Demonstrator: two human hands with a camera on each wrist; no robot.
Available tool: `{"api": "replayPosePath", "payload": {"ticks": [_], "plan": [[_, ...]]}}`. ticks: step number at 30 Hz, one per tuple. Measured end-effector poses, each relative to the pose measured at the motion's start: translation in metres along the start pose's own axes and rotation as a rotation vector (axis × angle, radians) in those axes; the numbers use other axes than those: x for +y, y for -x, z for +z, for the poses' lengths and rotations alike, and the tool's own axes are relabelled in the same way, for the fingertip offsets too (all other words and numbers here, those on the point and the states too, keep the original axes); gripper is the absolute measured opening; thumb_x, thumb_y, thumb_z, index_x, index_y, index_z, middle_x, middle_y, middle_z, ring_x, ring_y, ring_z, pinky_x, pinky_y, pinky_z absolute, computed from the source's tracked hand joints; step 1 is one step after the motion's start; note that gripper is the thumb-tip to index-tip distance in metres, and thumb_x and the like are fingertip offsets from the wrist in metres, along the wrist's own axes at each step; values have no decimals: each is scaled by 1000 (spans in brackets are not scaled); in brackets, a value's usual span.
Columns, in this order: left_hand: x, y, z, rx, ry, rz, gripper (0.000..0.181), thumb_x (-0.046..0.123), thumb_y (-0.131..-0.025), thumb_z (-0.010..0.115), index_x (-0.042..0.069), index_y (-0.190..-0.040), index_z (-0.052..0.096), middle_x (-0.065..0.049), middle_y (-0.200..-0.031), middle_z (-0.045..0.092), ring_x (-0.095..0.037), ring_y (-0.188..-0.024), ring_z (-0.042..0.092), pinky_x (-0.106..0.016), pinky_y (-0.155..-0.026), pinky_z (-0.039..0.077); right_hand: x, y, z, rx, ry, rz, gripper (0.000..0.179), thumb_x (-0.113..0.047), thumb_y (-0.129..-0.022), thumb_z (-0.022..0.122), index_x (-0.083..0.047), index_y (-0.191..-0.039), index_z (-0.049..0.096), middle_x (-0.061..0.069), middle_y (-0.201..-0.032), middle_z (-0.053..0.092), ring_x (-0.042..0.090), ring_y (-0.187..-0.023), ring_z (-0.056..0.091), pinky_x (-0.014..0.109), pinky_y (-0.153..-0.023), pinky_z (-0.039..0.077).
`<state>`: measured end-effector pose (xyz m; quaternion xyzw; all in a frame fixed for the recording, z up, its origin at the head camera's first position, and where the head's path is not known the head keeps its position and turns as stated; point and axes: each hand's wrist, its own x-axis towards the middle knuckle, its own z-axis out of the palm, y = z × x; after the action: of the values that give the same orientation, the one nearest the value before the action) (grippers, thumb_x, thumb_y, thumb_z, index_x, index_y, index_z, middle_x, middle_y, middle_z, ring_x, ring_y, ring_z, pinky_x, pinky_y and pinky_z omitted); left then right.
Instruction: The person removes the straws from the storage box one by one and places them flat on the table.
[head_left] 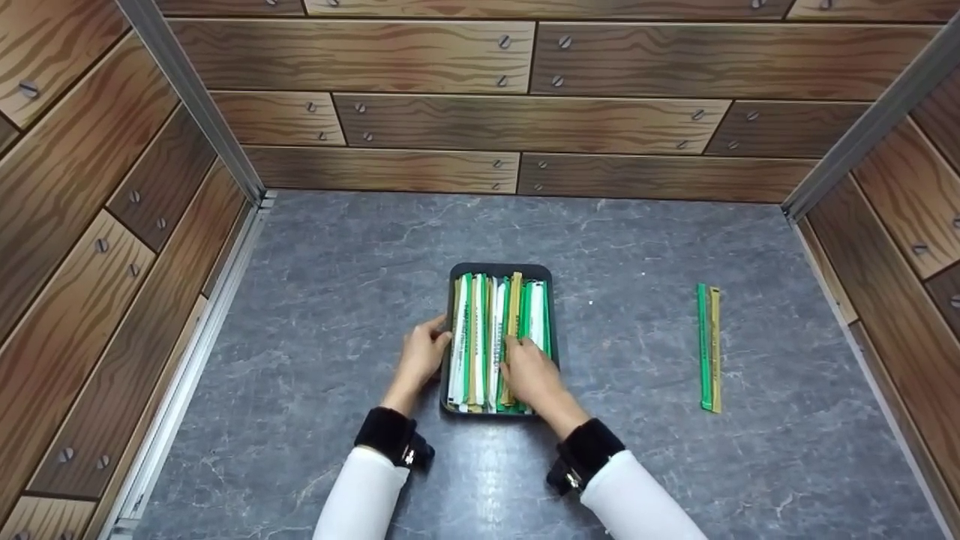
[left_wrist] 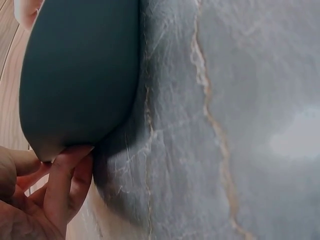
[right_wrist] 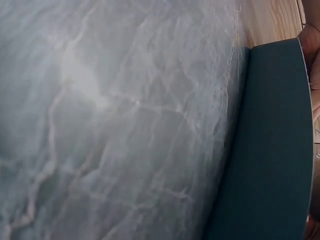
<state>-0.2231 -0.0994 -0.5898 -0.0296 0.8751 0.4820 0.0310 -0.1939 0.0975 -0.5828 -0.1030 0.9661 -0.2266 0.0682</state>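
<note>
A dark rectangular tray [head_left: 501,267] stands on the grey marbled surface, packed with long stick packets in white, green and gold. At the tray's left side, my left hand [head_left: 421,352] pinches its wall. The left wrist view shows the fingers [left_wrist: 62,182] against the tray's outer wall [left_wrist: 80,75]. Over the packets, my right hand [head_left: 534,371] has curled fingers on a gold stick packet [head_left: 515,300] right of the middle. Its fingertips are partly hidden. In the right wrist view the tray's wall [right_wrist: 270,140] fills the right side, with only parts of hands at the edge.
Right of the tray, a green stick packet [head_left: 703,345] and a gold stick packet [head_left: 715,349] lie side by side on the surface [head_left: 337,262]. Wood-patterned walls [head_left: 427,120] enclose the back and both sides, with metal rails [head_left: 202,300] at the corners.
</note>
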Motion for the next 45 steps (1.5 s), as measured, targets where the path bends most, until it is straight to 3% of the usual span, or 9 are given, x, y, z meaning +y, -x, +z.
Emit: {"api": "replayPosePath", "payload": {"ticks": [6,11,13,17,24,31,37,41,45], "plan": [[3,-1,0,-30,9,-41,43,9,-98,59,3,-140,53,-18,-108,69,-27,-96,65,-40,-85,52,4,-3,-4,-1,-65,6,48,-8,-91,67,4,-136,53,22,-108,64,20,-68,60,33,-60,54],[3,-3,1,-26,-8,-26,42,8,-98,60,2,-139,54,-17,-104,70,-27,-93,66,-40,-84,52,8,-4,-4,65,-105,12,38,-5,-89,65,-5,-127,64,15,-108,68,15,-51,51,32,-49,45],[3,-4,1,-25,-18,-18,42,8,-98,59,2,-139,54,-16,-102,70,-26,-90,66,-40,-81,52,9,-3,-5,97,-124,8,35,-3,-87,65,-8,-122,67,13,-108,69,14,-51,50,31,-49,42],[3,-4,1,-22,-14,-8,42,8,-98,59,2,-139,54,-16,-102,70,-25,-89,66,-40,-80,52,10,-4,-6,124,-190,-8,32,-3,-84,69,-7,-116,69,8,-89,67,14,-55,51,32,-51,44],[3,-5,-2,-19,-6,-13,43,8,-97,60,4,-139,54,-18,-107,70,-27,-94,66,-40,-84,52,8,-6,-14,70,-317,13,39,-11,-86,75,-1,-123,65,-1,-67,58,12,-51,52,31,-53,48],[2,-5,-4,-7,-16,-6,43,8,-97,60,3,-139,54,-18,-105,70,-26,-90,66,-40,-82,52,11,0,-28,11,-343,-81,32,-10,-92,68,2,-122,66,2,-83,66,11,-63,57,30,-58,52],[1,0,-2,2,-40,26,42,8,-97,60,0,-137,55,-20,-107,70,-32,-101,65,-44,-91,50,26,18,-41,-63,-546,-106,33,-2,-90,67,3,-123,65,7,-91,64,12,-50,53,30,-43,49],[1,1,-1,-5,-18,0,43,9,-97,60,2,-138,55,-20,-111,68,-32,-104,64,-44,-93,49,38,28,-49,-39,-625,-91,40,1,-88,68,4,-127,60,8,-88,62,11,-48,50,30,-39,48],[2,-1,-1,-21,-12,-23,43,10,-97,60,5,-140,54,-19,-110,69,-29,-98,65,-42,-89,51,53,33,-60,51,-622,-57,51,5,-87,68,2,-135,53,9,-87,61,13,-48,52,29,-39,47]]}}
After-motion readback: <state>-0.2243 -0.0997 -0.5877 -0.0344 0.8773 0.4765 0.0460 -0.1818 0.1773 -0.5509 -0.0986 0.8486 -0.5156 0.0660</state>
